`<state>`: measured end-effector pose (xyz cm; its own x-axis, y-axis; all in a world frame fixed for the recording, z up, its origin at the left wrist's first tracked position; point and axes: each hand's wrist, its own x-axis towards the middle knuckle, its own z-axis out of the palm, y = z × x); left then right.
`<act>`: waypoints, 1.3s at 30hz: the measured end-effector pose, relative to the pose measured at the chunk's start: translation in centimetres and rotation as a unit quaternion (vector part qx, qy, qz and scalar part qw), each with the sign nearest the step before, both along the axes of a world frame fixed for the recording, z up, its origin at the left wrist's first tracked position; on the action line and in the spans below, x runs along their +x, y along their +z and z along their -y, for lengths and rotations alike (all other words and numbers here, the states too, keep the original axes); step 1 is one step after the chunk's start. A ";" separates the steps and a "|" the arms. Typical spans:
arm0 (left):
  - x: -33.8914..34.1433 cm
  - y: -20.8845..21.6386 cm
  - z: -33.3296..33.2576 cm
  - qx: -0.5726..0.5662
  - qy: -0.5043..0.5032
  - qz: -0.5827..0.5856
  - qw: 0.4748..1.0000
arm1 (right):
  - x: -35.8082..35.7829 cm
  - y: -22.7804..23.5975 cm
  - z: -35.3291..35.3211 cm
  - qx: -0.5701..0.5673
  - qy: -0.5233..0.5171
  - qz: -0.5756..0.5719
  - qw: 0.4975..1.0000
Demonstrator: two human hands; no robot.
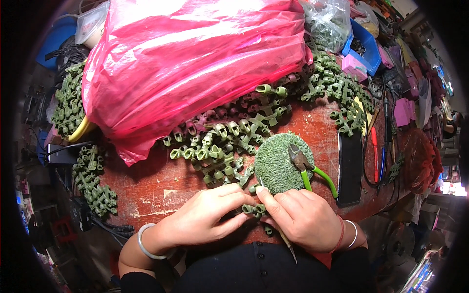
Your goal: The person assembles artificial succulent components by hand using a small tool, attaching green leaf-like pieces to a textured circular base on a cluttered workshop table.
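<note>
Close to the table's near edge, my left hand pinches a small cluster of green wax-like rings between thumb and fingers. Facing it, my right hand is closed around a slim pointed tool, one end jutting out below the palm. The tool's other end is at the rings, partly hidden by my fingers. Just beyond my right hand lies a round green textured pad. Diagonal cutters with green handles rest partly on it. Many more green ring pieces are heaped beyond my hands.
A large pink plastic bag covers the far side of the red table. To the right lie a black flat case, a red pen and a blue bin. Further green pieces sit at left, near cables.
</note>
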<state>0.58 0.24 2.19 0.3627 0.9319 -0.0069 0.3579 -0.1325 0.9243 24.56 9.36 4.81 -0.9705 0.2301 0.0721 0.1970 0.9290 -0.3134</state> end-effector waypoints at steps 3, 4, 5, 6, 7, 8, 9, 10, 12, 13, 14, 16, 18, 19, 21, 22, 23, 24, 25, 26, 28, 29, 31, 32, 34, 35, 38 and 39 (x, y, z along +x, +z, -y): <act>-0.1 0.0 0.0 -0.009 -0.002 -0.004 1.000 | 0.0 -0.1 0.0 -0.001 -0.002 -0.001 1.000; -0.1 -0.1 0.1 -0.010 -0.003 -0.005 1.000 | -0.1 -0.1 0.1 0.001 -0.002 -0.001 1.000; -0.1 -0.1 0.1 -0.011 -0.003 -0.005 1.000 | -0.1 -0.3 0.1 0.000 -0.002 -0.001 1.000; -0.1 0.0 0.0 -0.013 -0.002 -0.002 1.000 | -0.2 -0.6 0.1 0.014 -0.003 -0.020 1.000; -0.1 0.0 0.0 -0.015 -0.002 0.002 1.000 | -0.2 -0.7 0.0 0.027 -0.004 -0.040 0.999; -0.1 0.0 0.0 -0.016 -0.001 0.002 1.000 | -0.3 -0.7 0.0 0.027 -0.004 -0.040 0.999; -0.1 -0.1 0.1 -0.013 0.000 0.002 1.000 | -0.3 -0.6 0.0 0.025 -0.002 -0.037 0.999; -0.1 -0.1 0.1 -0.011 0.001 0.001 1.000 | -0.3 -0.6 -0.1 0.024 0.000 -0.034 0.999; -0.1 0.0 0.1 -0.011 0.002 -0.002 1.000 | -0.3 -0.8 -0.1 0.025 0.001 -0.036 0.999; -0.1 0.0 0.2 -0.009 0.001 -0.006 1.000 | -0.2 -0.8 -0.1 0.027 0.001 -0.037 0.999; -0.1 -0.1 0.2 -0.010 0.002 -0.006 1.000 | -0.3 -0.8 -0.1 0.027 0.002 -0.037 0.999; 0.0 -0.3 0.3 0.007 0.009 -0.008 1.000 | -0.3 -0.8 -0.1 0.026 0.002 -0.036 0.999; 0.0 -0.3 0.2 0.008 0.008 -0.008 1.000 | -0.2 -0.9 -0.1 0.025 0.002 -0.038 0.999; 0.0 -0.3 0.2 0.009 0.008 -0.008 1.000 | -0.2 -1.0 -0.1 0.024 0.001 -0.040 0.999; 0.0 -0.4 0.1 0.011 0.007 -0.004 1.000 | -0.2 -0.8 -0.2 0.022 0.000 -0.040 0.999; 0.0 -0.4 0.1 0.012 0.007 0.000 1.000 | -0.3 -0.7 -0.2 0.020 -0.001 -0.040 0.999; 0.0 -0.3 0.1 0.013 0.007 -0.001 1.000 | -0.3 -0.6 -0.2 0.020 -0.001 -0.040 0.999; -0.1 -0.3 0.0 0.011 0.006 0.005 1.000 | -0.3 -0.6 -0.2 0.022 0.001 -0.035 0.999; -0.1 -0.3 0.0 0.008 0.006 0.010 1.000 | -0.3 -0.5 -0.2 0.025 0.004 -0.030 0.999; -0.1 -0.2 -0.1 0.010 0.005 0.009 1.000 | -0.2 -0.5 -0.2 0.026 0.003 -0.030 0.999; -0.2 -0.2 -0.2 0.010 0.002 0.017 1.000 | -0.2 -0.5 -0.2 0.031 0.000 -0.040 0.999; -0.2 -0.2 -0.3 0.012 0.000 0.017 1.000 | -0.2 -0.4 -0.2 0.033 -0.001 -0.040 0.999; -0.2 -0.2 -0.2 0.001 0.025 0.048 0.999 | -0.2 -0.3 -0.2 0.021 -0.008 -0.056 0.998; -0.3 -0.4 -0.1 0.002 0.026 0.047 0.999 | -0.2 -0.2 -0.3 0.022 -0.007 -0.057 0.998; -0.4 -0.8 -0.1 -0.023 0.054 0.123 0.991 | -0.2 0.3 -0.5 -0.045 -0.036 -0.115 0.992; -0.5 -0.4 -0.1 -0.022 0.054 0.122 0.991 | -0.1 0.3 -0.5 -0.043 -0.036 -0.116 0.992; -0.9 0.0 -0.1 -0.124 0.105 0.182 0.970 | -0.1 1.0 -0.9 -0.070 -0.079 -0.164 0.981; -0.8 0.0 0.1 -0.120 0.105 0.181 0.970 | -0.1 1.0 -0.9 -0.068 -0.078 -0.166 0.981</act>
<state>-0.20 0.18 2.17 0.1840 0.9728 -0.1411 -0.0008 0.1437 0.9896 24.50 10.25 5.76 -0.8510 0.4030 0.3366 0.1996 0.8412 -0.5025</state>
